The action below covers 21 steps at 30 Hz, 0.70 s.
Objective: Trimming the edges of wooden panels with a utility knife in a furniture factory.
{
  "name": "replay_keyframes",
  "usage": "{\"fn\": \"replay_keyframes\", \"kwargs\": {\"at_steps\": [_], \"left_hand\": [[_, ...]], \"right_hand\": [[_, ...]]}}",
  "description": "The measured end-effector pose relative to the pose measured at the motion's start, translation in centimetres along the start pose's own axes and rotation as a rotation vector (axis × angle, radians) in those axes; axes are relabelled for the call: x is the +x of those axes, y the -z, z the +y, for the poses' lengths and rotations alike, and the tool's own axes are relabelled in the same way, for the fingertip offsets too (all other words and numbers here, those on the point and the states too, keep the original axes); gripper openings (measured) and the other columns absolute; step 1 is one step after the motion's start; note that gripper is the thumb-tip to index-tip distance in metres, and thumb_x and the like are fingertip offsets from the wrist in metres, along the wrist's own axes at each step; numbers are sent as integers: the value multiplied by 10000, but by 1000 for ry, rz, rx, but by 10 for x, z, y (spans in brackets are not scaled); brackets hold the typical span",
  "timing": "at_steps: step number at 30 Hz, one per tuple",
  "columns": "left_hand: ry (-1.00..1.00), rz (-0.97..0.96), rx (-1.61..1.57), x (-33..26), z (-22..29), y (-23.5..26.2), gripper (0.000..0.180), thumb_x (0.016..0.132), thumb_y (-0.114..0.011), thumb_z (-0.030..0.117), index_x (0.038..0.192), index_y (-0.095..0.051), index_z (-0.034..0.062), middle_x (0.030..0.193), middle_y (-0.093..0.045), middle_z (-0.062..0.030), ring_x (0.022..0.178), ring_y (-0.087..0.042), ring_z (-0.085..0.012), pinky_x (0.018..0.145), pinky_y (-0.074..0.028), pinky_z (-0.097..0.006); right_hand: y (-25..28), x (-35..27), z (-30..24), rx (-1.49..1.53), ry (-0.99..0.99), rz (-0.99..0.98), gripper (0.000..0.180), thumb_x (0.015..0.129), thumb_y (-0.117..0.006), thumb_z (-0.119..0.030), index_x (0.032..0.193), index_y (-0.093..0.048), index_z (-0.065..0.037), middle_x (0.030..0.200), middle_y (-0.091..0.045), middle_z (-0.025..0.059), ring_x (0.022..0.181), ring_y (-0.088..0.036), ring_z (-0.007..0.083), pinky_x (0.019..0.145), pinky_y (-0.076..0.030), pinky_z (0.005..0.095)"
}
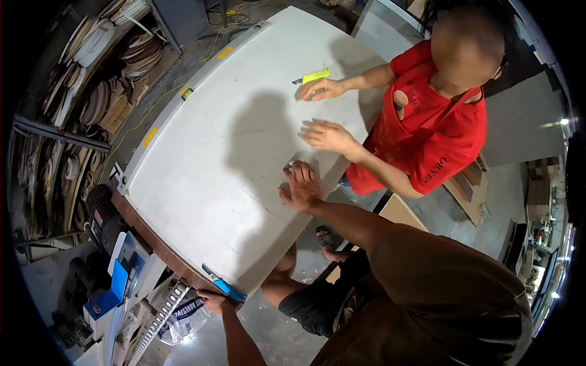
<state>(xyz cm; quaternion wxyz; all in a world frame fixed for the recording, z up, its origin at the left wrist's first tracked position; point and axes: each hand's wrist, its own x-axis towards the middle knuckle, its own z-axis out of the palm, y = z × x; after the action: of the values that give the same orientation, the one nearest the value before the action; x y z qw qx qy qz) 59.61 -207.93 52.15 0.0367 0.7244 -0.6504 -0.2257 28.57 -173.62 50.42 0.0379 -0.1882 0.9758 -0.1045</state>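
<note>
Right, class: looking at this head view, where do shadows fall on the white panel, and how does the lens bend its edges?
Head view: a broad dark shadow lies mid-panel on the white panel, left of the right hand; light glares at the right rim; the panel's long edge bows from fisheye distortion; black corners frame the picture.

We stand at the near edge of the panel (232,140), our right hand (300,186) flat on its right side and our left hand (213,300) at its near corner, touching the cutter (224,284) that lies there. Across on the right a co-worker (439,122) rests both hands on the panel, a knife (312,77) just beyond the farther hand. A machine (116,268) sits left of our left hand, with shelves (79,110) behind it on the far left.
</note>
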Motion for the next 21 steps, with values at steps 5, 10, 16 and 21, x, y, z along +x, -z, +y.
{"fn": "replay_keyframes", "kwargs": {"at_steps": [5,10,16,21], "left_hand": [[12,15,-22,-9,10,3,1034,966,-250,795,1077,-729,-114,1089,-698,-339,1013,-669,-507,907,-527,-558],[18,10,-42,2,4,-3,1009,968,-294,786,1095,-723,-119,1089,-696,-344,1024,-670,-501,909,-528,-549],[-103,87,19,24,-26,-17,941,1005,-312,725,1135,-710,-118,1112,-690,-347,1036,-670,-494,927,-525,-530],[-112,228,245,18,-29,-13,910,1005,-345,711,1150,-694,-116,1115,-694,-338,1012,-682,-482,854,-556,-547]], "right_hand": [[-1,2,0,40,3,30,723,948,-476,-530,1428,-446,11,1515,-341,257,1444,-261,428,1228,-167,548],[0,2,1,41,-18,37,721,936,-513,-515,1426,-451,10,1517,-335,256,1435,-274,428,1229,-170,551],[1,-1,-3,58,-12,67,731,908,-555,-517,1411,-467,6,1504,-356,246,1438,-283,412,1230,-187,548],[3,0,-7,94,46,111,660,860,-628,-459,1322,-517,-1,1412,-438,230,1377,-344,428,1145,-270,602]]}}
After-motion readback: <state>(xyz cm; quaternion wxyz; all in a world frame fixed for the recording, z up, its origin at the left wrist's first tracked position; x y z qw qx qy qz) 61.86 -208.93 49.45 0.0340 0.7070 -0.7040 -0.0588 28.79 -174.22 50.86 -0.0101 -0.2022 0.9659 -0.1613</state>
